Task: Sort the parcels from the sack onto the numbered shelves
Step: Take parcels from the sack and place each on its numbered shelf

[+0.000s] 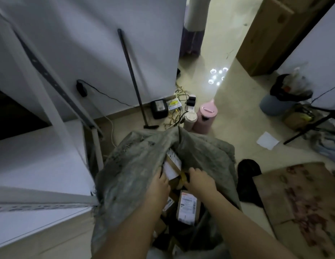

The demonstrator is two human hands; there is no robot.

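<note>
Head view, looking down into a grey sack (136,171) standing open on the floor, just beside a white shelf (37,165) with a perforated metal edge at left.

Both hands are inside the sack's mouth. Left hand (159,184): fingers curled onto the near edge of a brown box (173,165) with a white shipping label; it holds that box. Right hand (198,179): fingers bent down onto the other side of the same box, near a strip of yellow tape; the grip itself is hidden.

Lower in the sack, between the forearms, a second parcel (188,204) lies label-up. Its label shows a red mark at the top and a barcode block; the print is too blurred to read. A third label edge shows under the left wrist, also unreadable.

Floor beyond the sack: pink bin (206,116), black box (159,108) with a label, tangled yellow cables, a dark pole (131,75) leaning on the wall, a sheet of paper (267,140). Patterned rug (303,202) at right. No shelf numbers readable.
</note>
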